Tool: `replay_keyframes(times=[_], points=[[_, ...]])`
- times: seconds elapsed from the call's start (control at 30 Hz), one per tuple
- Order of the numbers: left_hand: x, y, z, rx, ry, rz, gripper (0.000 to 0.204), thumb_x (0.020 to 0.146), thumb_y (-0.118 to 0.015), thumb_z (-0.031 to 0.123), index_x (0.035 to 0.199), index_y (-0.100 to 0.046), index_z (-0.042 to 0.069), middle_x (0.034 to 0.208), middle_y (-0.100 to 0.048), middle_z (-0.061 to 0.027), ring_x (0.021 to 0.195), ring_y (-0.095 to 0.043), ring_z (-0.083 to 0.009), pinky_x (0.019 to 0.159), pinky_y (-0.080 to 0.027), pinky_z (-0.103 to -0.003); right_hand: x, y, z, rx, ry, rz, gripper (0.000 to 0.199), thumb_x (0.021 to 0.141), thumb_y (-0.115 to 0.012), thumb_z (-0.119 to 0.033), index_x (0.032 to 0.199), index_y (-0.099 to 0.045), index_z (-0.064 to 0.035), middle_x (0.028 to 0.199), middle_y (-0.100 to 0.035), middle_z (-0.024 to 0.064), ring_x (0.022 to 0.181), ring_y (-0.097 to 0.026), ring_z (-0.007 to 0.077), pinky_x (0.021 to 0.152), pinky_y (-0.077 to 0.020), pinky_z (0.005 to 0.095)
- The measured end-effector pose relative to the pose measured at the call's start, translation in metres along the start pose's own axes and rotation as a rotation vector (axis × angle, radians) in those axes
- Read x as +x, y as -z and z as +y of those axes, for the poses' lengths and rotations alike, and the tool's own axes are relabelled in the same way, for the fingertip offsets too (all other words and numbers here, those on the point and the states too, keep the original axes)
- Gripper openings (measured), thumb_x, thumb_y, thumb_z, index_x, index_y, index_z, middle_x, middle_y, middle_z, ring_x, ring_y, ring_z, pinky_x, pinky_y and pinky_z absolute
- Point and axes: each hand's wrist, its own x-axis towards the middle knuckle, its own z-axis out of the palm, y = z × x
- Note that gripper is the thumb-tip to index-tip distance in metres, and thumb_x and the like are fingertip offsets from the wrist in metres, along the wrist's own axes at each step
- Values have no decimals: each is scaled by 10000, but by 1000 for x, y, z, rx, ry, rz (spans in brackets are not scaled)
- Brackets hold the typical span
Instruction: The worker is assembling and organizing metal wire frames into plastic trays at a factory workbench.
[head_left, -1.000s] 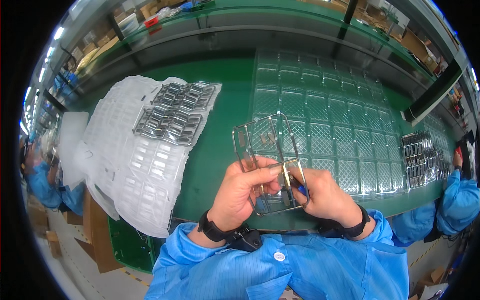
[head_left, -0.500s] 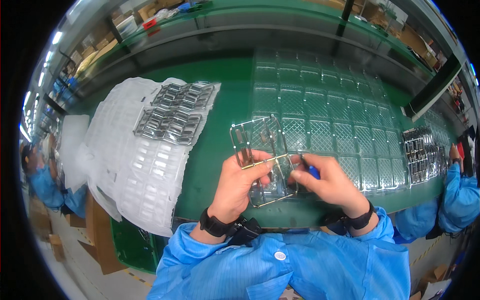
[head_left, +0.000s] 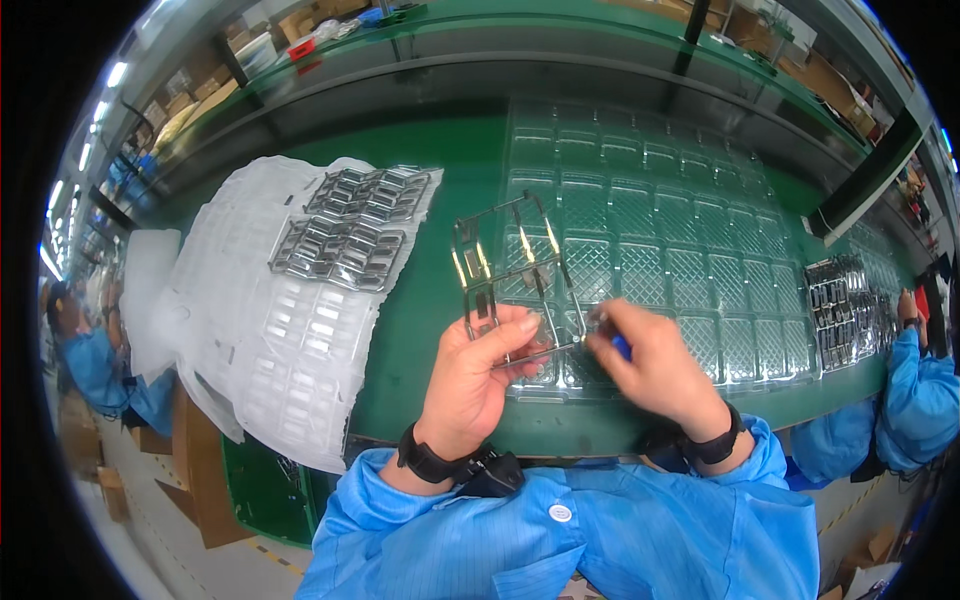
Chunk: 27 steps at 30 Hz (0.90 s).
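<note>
My left hand (head_left: 463,378) pinches the lower edge of a shiny, dark metallic sprue frame (head_left: 514,271) between thumb and fingers. The frame is held up at a tilt over the green table, with thin bars and a few small flat parts inside it. Close to its lower right corner is my right hand (head_left: 655,362), with curled fingers around a blue-handled tool (head_left: 621,347). Only a bit of blue shows, so the tool's working end is hidden. Behind the frame, a clear plastic tray (head_left: 655,255) with rows of square pockets lies on the table.
White foam sheeting (head_left: 230,270) covers the table's left part, bearing rows of shiny dark frames (head_left: 340,250). More metallic parts (head_left: 840,305) lie at the right, near a co-worker in a blue sleeve (head_left: 905,370). A green bin (head_left: 265,490) stands below the left edge. A dark post (head_left: 865,180) rises at the right.
The sprue frame has shifted upward and tilted, and my left hand now grips its lower edge instead of its middle bar. My right hand stays beside the lower right corner, fingers more curled.
</note>
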Motion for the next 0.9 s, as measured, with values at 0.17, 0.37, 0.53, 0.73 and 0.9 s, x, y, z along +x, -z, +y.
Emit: replay_keyframes(times=[0.17,0.37,0.53,0.73,0.9], points=[[-2,-2,-1,-27,48,-15,117,821,-635,105,901,-608,25,788,-640,-54,700,-620,-123,628,-498,-259,-4,-12,-10,66,172,-55,251,782,-633,-104,978,-526,12,848,-583,182,770,-590,366,650,-477,431],[-3,-4,-2,13,71,-6,105,812,-642,111,881,-612,38,772,-632,-37,691,-602,-109,624,-479,-251,-4,-11,-12,46,158,-97,292,773,-632,-83,1023,-506,0,834,-582,175,755,-591,362,639,-475,428],[-3,-4,-3,10,78,-21,96,811,-643,112,864,-615,37,765,-626,-34,689,-598,-108,626,-469,-250,-5,-11,-12,22,167,-94,285,769,-633,-79,1012,-506,1,807,-584,178,729,-593,363,617,-479,430],[-3,-4,-7,16,85,-13,98,814,-642,108,867,-621,29,761,-621,-35,687,-596,-109,610,-465,-243,-11,-12,-9,-41,109,-137,215,773,-629,-89,938,-534,10,726,-596,189,659,-595,383,567,-474,455],[2,5,-7,109,60,67,159,803,-662,90,936,-602,28,747,-608,-29,633,-592,-100,523,-458,-210,-9,4,4,-225,32,-248,178,790,-614,-130,880,-550,10,664,-586,208,640,-593,389,565,-465,471]])
